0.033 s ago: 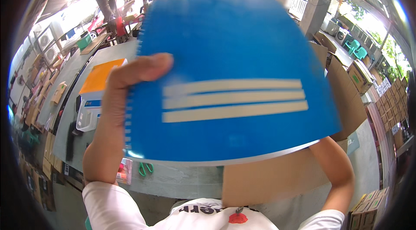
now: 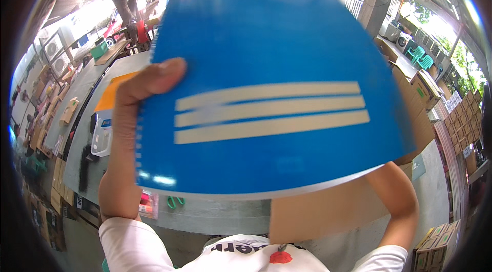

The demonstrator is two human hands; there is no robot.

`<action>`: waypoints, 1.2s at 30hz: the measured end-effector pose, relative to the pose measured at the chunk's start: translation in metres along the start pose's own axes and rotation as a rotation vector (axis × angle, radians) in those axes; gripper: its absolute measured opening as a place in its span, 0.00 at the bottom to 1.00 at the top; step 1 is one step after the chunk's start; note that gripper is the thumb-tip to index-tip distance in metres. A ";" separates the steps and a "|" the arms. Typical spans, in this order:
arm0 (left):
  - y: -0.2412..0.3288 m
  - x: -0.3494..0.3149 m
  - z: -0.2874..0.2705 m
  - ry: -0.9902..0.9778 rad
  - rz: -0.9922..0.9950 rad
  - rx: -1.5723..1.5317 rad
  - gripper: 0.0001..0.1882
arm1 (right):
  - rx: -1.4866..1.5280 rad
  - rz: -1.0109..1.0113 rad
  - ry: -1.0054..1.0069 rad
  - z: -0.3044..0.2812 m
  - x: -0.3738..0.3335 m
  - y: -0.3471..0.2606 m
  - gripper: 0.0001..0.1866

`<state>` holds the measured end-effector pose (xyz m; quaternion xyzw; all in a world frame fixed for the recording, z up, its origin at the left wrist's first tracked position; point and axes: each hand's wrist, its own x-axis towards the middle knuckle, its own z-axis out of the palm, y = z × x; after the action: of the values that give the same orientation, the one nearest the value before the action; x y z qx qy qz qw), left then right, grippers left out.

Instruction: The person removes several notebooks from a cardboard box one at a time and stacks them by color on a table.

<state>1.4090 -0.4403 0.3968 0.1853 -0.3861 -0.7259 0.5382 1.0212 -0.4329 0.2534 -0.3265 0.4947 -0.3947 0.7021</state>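
A blue spiral-bound notebook (image 2: 277, 82) is held up close before the head camera, so that most of the view is filled by its cover. The cover carries three pale stripes across its middle, and the wire binding runs down its left edge.

The left hand (image 2: 134, 118) is clamped on that bound edge: the thumb is pressed flat across the front of the cover near the top of the binding, while the other fingers are hidden behind the notebook, presumably bearing against its back. This pinch at the spine seems chosen so that the cover is kept closed and the book is held stiff while raised. The left forearm rises from the lower edge straight to the binding.

The right hand is not seen; only the right forearm (image 2: 397, 195) is visible, passing up behind the lower right corner of the notebook. Whether its fingers are closed on the book or on the brown cardboard sheet (image 2: 328, 210) just below the notebook cannot be told.

Below and left of the left fingers, a grey counter (image 2: 215, 215) is seen. On it, green-handled scissors (image 2: 175, 202) lie just beside the left wrist, and a small pink packet (image 2: 148, 205) lies against the wrist itself. Farther left, an orange sheet (image 2: 110, 95) and a white-and-blue box (image 2: 102, 131) are laid near the counter's edge. Stacked cardboard boxes (image 2: 425, 87) are ranged well to the right of the notebook.
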 end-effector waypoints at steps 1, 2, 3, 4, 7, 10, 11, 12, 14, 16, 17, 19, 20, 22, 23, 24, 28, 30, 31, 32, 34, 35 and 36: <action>0.012 -0.009 -0.010 -0.081 0.048 -0.092 0.07 | 0.055 -0.033 -0.068 0.025 0.008 -0.001 0.46; 0.026 -0.021 -0.017 -0.078 0.100 -0.101 0.07 | 0.083 -0.078 -0.131 0.055 0.015 -0.008 0.46; 0.034 -0.029 -0.038 -0.065 0.124 -0.093 0.07 | 0.111 -0.115 -0.196 0.086 0.022 -0.017 0.47; 0.039 -0.034 -0.065 0.168 0.282 0.109 0.07 | 0.130 -0.149 -0.267 0.119 0.034 -0.028 0.47; 0.098 -0.059 -0.111 0.385 0.059 0.216 0.08 | 0.147 -0.211 -0.478 0.229 0.082 -0.070 0.48; 0.140 -0.062 -0.174 0.313 -0.068 0.350 0.11 | -0.010 -0.112 -0.462 0.317 0.133 -0.082 0.46; 0.161 -0.059 -0.199 0.329 -0.198 0.381 0.13 | -0.090 -0.055 -0.452 0.344 0.153 -0.077 0.44; 0.175 -0.052 -0.220 0.343 -0.185 0.378 0.13 | -0.146 -0.153 -0.476 0.374 0.173 -0.072 0.39; 0.207 -0.029 -0.257 0.355 -0.170 0.502 0.18 | -0.208 -0.278 -0.503 0.422 0.218 -0.075 0.35; 0.240 -0.013 -0.309 0.354 -0.159 0.538 0.20 | -0.078 -0.123 -0.447 0.464 0.270 -0.079 0.29; 0.251 -0.005 -0.336 0.333 -0.160 0.564 0.21 | -0.095 -0.133 -0.445 0.478 0.286 -0.079 0.29; 0.259 0.015 -0.386 0.352 -0.167 0.594 0.22 | -0.062 -0.123 -0.401 0.498 0.315 -0.080 0.28; 0.263 0.022 -0.406 0.387 -0.190 0.631 0.23 | -0.073 -0.128 -0.395 0.505 0.331 -0.077 0.28; 0.251 0.029 -0.442 0.427 -0.177 0.670 0.23 | -0.081 -0.017 -0.343 0.507 0.359 -0.059 0.28; 0.245 0.027 -0.476 0.408 -0.209 0.722 0.23 | -0.082 -0.007 -0.354 0.517 0.364 -0.040 0.28; 0.238 0.026 -0.502 0.375 -0.244 0.767 0.23 | -0.143 0.027 -0.287 0.522 0.367 -0.019 0.29; 0.221 0.026 -0.537 0.353 -0.308 0.542 0.32 | -0.306 0.149 -0.227 0.517 0.374 -0.018 0.31; 0.225 0.034 -0.531 0.278 -0.397 0.480 0.33 | -0.310 0.190 -0.288 0.511 0.380 -0.029 0.35; 0.219 0.038 -0.527 0.290 -0.388 0.620 0.37 | -0.405 0.137 -0.169 0.504 0.379 -0.032 0.38; 0.226 0.037 -0.520 0.289 -0.397 0.635 0.37 | -0.490 0.080 -0.070 0.502 0.374 -0.038 0.41; 0.245 0.043 -0.489 0.543 -0.392 1.293 0.35 | -1.097 -0.216 -0.018 0.488 0.309 -0.084 0.40; 0.242 0.056 -0.452 0.645 -0.208 1.632 0.32 | -1.183 -0.344 -0.032 0.442 0.309 -0.103 0.36; 0.243 0.052 -0.435 0.814 0.136 1.780 0.28 | -1.222 -0.426 -0.079 0.430 0.268 -0.119 0.35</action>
<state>1.8442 -0.6750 0.3134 0.7369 -0.5872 -0.0175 0.3345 1.4565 -0.6953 0.3656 -0.7727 0.5281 -0.1603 0.3137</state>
